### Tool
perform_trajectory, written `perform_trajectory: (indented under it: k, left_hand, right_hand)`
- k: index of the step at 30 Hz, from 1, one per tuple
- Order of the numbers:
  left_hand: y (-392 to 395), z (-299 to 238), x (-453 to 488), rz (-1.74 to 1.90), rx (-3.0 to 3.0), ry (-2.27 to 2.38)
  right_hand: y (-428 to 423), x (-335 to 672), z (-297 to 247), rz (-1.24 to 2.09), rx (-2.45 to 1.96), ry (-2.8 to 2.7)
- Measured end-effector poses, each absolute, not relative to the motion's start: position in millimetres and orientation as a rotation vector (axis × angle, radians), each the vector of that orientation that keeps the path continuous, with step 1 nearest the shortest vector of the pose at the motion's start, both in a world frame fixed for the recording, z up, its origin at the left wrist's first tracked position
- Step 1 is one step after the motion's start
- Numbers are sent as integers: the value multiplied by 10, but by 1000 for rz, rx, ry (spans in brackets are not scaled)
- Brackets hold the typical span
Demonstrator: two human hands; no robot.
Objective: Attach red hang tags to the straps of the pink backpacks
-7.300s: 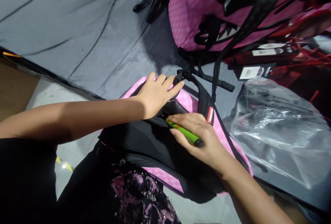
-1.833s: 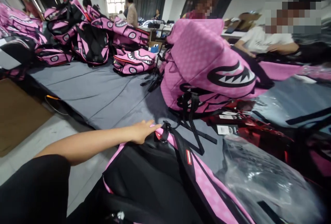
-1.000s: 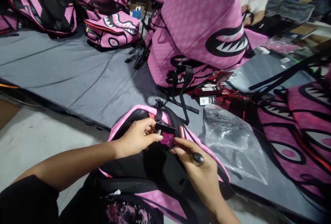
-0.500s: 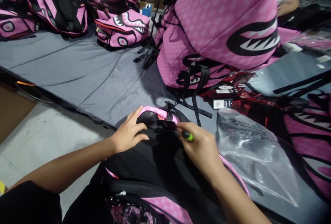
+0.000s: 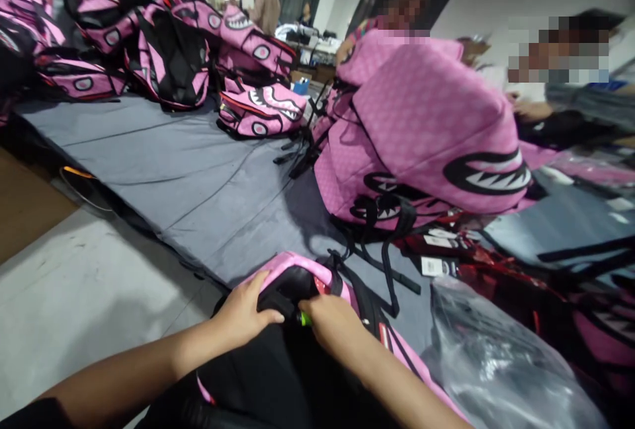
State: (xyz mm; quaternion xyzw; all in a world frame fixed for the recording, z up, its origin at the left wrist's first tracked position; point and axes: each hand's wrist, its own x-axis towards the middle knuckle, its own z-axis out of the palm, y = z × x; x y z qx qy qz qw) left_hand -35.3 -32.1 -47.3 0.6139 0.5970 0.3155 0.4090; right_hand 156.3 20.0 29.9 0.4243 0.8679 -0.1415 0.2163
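Observation:
A backpack (image 5: 248, 376) with a black inside and pink edging lies open on its back in front of me, close to my body. My left hand (image 5: 248, 313) grips its pink-edged rim, fingers over the edge and thumb inside. My right hand (image 5: 335, 326) is closed around a small tool with a green and black handle (image 5: 304, 318), held at the opening just beside my left thumb. The tool's working end is hidden by the hand and the dark fabric. A bit of red (image 5: 321, 285) shows under the pink rim.
Stacked pink shark-face backpacks (image 5: 426, 125) stand beyond my hands, straps hanging down. A clear plastic bag (image 5: 501, 356) and white-labelled tags (image 5: 439, 266) lie at right. More backpacks (image 5: 173, 59) line the grey table's (image 5: 198, 178) far left. Co-workers are behind.
The view has tilted up, showing more of the room. My right hand has moved left toward my left hand, with the tool now turned. A dark card seen at the rim is no longer visible.

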Motion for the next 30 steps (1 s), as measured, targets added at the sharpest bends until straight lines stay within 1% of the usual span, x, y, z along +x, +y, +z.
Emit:
perform_trajectory:
  k: [3,4,7,9,13,18,23,26,30]
  left_hand:
    - [-338,-481,-406,811,1511,1469]
    - [-349,-479,-422,815,1514,1459]
    - [-375,-466,-457,796,1543,1443]
    - [-380,-460,-474,758,1553,1469]
    - [-372,-470,-504,719,1587,1486]
    - [-362,-512,-519,713,1646,1480]
    - [-368,-525,-538,681,1702,1496]
    - [-370,-501,-537,670,1697,1501]
    - [-355,-468,-511,601,1715,1576]
  right_hand:
    - [188,1539,297,-404,1327,2406]
    - [190,1509,282,-480,1368,2456]
    - [227,1363,189,-841,1389,2588]
    - [263,1273,119,-979,1379,2594]
    - [295,1275,70,-913,1284,2675]
    - [263,1397,72,-1080,1207,2765]
    - [229,1343,44,-1101,1219,2799]
    - [209,1298,113,-994,1217,2818]
    - [213,1194,287,-816,1355,2657]
